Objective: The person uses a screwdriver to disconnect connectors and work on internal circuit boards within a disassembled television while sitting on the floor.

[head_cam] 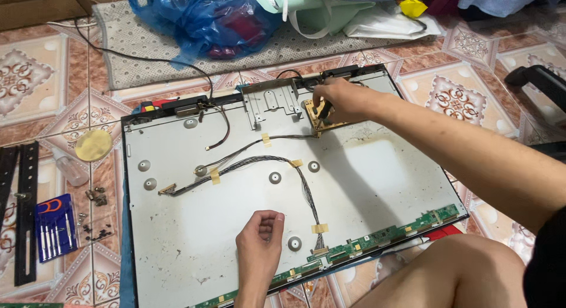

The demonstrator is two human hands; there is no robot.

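My right hand (342, 100) grips a dark tool on the tan circuit board (321, 120) near the panel's far edge. My left hand (259, 237), loosely curled and holding nothing, rests on bare metal back panel (365, 178) beside the green strip board (383, 237); blue plastic bag (200, 19) lies beyond.

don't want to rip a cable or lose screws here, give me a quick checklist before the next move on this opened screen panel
1. Right hand has a tool on the small tan board at the panel's top edge: ok, though the tip is hidden.
2. Left hand rests curled on the metal back panel, steadying it: ok.
3. Ribbon cable taped down, running to the green circuit strip: ok.
4. Black wire left of the bracket has a loose end: not ok.
5. Removed screws lie loose on the floor tiles: not ok.
6. Screwdriver set within reach: ok.
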